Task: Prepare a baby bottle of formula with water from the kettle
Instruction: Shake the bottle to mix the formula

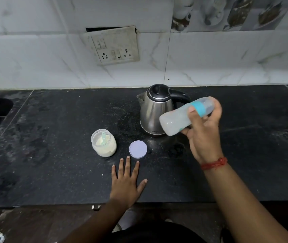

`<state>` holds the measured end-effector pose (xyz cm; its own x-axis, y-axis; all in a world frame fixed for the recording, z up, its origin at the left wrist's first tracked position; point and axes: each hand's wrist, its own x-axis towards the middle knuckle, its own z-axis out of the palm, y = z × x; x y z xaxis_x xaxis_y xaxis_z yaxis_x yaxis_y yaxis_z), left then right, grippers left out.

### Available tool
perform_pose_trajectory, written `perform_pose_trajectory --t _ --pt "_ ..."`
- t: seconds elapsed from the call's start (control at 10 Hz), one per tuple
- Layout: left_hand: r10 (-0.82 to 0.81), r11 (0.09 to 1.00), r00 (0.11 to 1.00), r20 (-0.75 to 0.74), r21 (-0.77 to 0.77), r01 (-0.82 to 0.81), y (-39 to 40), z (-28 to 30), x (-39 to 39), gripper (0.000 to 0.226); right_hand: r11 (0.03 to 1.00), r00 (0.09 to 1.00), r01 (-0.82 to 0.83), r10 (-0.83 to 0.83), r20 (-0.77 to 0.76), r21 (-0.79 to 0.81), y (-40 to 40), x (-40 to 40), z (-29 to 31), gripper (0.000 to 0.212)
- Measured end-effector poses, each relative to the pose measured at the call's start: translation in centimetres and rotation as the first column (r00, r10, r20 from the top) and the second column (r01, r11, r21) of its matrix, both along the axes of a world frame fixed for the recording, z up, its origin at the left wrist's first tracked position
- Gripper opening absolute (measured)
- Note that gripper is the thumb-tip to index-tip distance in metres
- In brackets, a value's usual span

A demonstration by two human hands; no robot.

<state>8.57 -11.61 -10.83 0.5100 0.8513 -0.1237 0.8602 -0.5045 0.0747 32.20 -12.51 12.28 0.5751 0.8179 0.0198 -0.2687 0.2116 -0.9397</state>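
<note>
The right hand's grip [203,127] wraps the capped baby bottle [186,116], tilted sideways in the air in front of the kettle [155,111]; the left hand [126,181] lies flat on the table [52,163]. A loose collar could leak, or a swing could knock the kettle or the open formula jar [104,145].

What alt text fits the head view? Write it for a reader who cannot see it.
A person's right hand holds a capped baby bottle tilted on its side above a black counter, in front of a steel kettle. The left hand rests flat near an open jar of formula powder with a scoop inside and its lilac lid.
</note>
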Motion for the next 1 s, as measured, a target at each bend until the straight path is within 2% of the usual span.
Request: perform_pose_trajectory --t 0.1,0.2,0.3,0.5,0.6,0.7,0.8,1.0 --pt "0.0 1.0 1.0 -0.007 -0.007 -0.001 0.1 0.0 -0.1 0.079 0.994 0.989 -0.11 0.111 0.093 -0.016 -0.2 -0.2 -0.1 0.068" --pt "-0.001 1.0 1.0 -0.014 -0.011 0.001 0.1 0.2 0.0 0.079 0.999 0.996 0.035 -0.038 0.083 0.035 0.1 0.0 0.1 0.067" --pt "0.002 1.0 1.0 -0.014 -0.014 -0.002 0.0 0.2 0.0 0.078 0.996 0.96 -0.086 0.09 0.263 -0.026 0.2 -0.5 0.4 0.069" --pt "0.002 1.0 1.0 -0.006 -0.022 -0.002 0.0 0.3 0.1 0.078 0.997 0.991 0.071 -0.075 0.112 0.034 0.8 -0.5 0.5 0.063" --pt "0.006 1.0 1.0 -0.004 -0.019 -0.006 0.1 0.2 0.0 0.078 0.996 0.965 -0.081 0.085 0.249 -0.027 0.8 -0.7 0.2 0.065" --pt "0.007 1.0 1.0 -0.002 -0.017 -0.007 0.0 0.1 0.1 0.078 0.995 0.993 0.076 -0.08 0.081 0.061 1.1 -0.4 0.2 0.055" --pt "0.007 1.0 1.0 0.002 -0.013 -0.007 0.1 0.0 0.0 0.078 0.995 0.98 -0.096 0.098 0.174 -0.021 1.0 -1.2 0.2 0.065" --pt "0.003 1.0 1.0 -0.009 -0.014 -0.003 0.0 0.2 0.1 0.079 0.998 0.981 -0.053 0.047 0.191 0.028 1.3 -2.3 0.8 0.064"
